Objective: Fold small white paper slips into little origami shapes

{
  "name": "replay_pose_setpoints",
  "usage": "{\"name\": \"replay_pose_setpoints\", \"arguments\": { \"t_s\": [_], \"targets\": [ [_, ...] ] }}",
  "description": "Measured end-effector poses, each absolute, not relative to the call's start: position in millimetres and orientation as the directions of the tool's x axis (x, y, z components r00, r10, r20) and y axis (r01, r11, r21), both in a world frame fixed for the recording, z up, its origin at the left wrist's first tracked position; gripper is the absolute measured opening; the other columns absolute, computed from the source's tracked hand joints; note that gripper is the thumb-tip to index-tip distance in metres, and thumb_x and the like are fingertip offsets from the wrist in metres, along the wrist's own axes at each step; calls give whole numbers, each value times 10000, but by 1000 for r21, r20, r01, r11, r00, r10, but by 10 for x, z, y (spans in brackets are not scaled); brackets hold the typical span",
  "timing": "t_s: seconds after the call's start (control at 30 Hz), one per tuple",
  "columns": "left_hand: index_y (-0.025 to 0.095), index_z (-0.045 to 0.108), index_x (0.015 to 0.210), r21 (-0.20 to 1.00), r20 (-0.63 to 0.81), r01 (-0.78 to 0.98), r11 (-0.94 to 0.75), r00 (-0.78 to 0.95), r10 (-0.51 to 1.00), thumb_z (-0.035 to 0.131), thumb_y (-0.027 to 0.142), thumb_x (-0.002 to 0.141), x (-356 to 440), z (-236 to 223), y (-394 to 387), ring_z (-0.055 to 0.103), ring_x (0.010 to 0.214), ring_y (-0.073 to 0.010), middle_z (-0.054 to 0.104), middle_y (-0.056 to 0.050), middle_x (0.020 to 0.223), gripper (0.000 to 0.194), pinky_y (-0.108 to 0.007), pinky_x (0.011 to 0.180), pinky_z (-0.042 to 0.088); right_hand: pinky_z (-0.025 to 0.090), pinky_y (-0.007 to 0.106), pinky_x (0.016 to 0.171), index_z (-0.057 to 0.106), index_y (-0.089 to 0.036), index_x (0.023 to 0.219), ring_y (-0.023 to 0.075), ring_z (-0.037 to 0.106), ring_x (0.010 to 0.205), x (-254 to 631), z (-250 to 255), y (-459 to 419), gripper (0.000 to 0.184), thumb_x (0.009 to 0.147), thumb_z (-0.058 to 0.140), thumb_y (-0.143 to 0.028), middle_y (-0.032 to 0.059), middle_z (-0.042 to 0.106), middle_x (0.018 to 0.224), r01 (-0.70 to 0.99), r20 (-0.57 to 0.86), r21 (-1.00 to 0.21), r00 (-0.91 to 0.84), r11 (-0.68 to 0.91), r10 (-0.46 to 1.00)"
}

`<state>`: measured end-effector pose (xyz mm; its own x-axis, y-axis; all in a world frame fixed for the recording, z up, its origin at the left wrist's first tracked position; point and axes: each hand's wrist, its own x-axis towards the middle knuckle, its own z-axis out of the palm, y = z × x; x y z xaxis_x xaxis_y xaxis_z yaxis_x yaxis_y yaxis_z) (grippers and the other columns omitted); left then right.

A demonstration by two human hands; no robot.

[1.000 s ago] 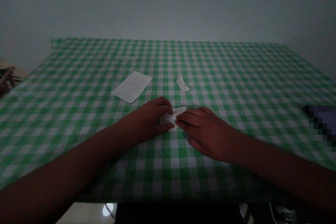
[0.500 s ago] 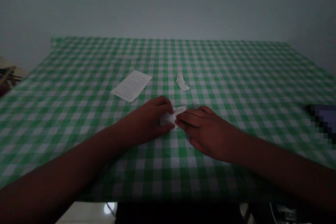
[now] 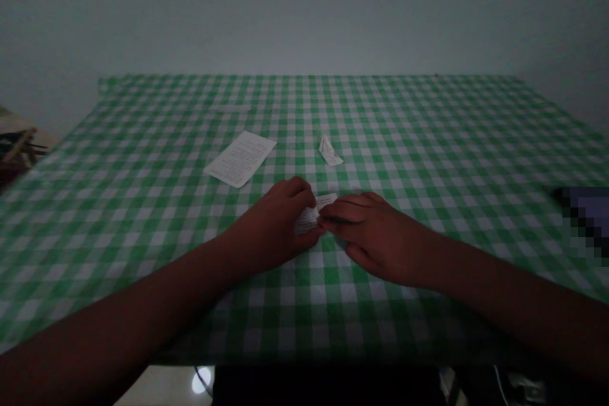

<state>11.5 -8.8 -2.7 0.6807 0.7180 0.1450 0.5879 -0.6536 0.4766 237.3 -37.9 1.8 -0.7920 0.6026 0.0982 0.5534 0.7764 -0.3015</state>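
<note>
Where the hands meet: a small white printed paper slip (image 3: pixel 309 218) lies just above the gingham, near the middle of the table's near half, held between both hands; its upper right end shows past the fingers, and the print is too small to read;

Head view, left hand (image 3: pixel 273 223): reaches in from the lower left, palm down; fingers (image 3: pixel 297 189) together and curled over the slip's left part, clamped on it, with the thumb hidden;

Head view, right hand (image 3: pixel 378 238): reaches in from the lower right, palm down; fingers (image 3: pixel 345 212) together and extended, their tips clamped on the slip's right part, touching the left hand;

Head view, surface: green-and-white gingham tablecloth (image 3: pixel 428 139) covering the table;

Head view, paper: rectangular white printed sheet (image 3: pixel 240 158), lying flat and angled, beyond the left hand; narrow creased white paper scrap (image 3: pixel 329 151), just beyond the slip, well apart from the sheet;

Head view, right edge: dark pixelated object (image 3: pixel 585 216) on the cloth, too blurred to identify;

Head view, background: pale grey wall (image 3: pixel 304 13) behind the table; dark, indistinct clutter (image 3: pixel 16 155) at the far left.
</note>
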Motion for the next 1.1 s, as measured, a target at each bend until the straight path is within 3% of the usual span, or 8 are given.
{"name": "replay_pose_setpoints", "arguments": {
  "t_s": [0.33,0.63,0.83,1.1],
  "targets": [
    [203,580,1125,539,-10,594,-598,714,700,732,330,799,22,96,-42,551,1127,-222,529,-70,1237,381,-386,989,486,353,486,1043,605,-166,1316,262,549,1233,2412,2,-366,393,957,444,-155,106,613,1361,565,96,-311,-781,764,617],
    [213,584,1142,577,11,554,-600,729,684,607,226,874,-23,83,-15,570,1117,-201,544,-65,1230,269,-365,989,487,325,547,1062,572,-161,1356,297,527,1265,2417,9,-400,417,957,456,-139,136,555,1433,573,38,-164,-810,803,585],
    [206,547,1177,560,35,566,-605,713,700,658,248,864,-46,31,12,570,1112,-192,563,-50,1204,334,-352,988,486,318,539,1078,567,-171,1361,292,517,1281,2420,-2,-409,418,954,474,-150,113,545,1444,578,33,-154,-808,802,589],
    [226,667,1126,554,-27,576,-601,735,678,620,224,889,-16,111,-4,597,1075,-177,551,-44,1225,241,-328,974,494,329,537,1064,554,-172,1372,289,496,1304,2406,2,-411,415,977,430,-161,111,530,1463,580,14,-145,-809,802,587]
  ]
}}
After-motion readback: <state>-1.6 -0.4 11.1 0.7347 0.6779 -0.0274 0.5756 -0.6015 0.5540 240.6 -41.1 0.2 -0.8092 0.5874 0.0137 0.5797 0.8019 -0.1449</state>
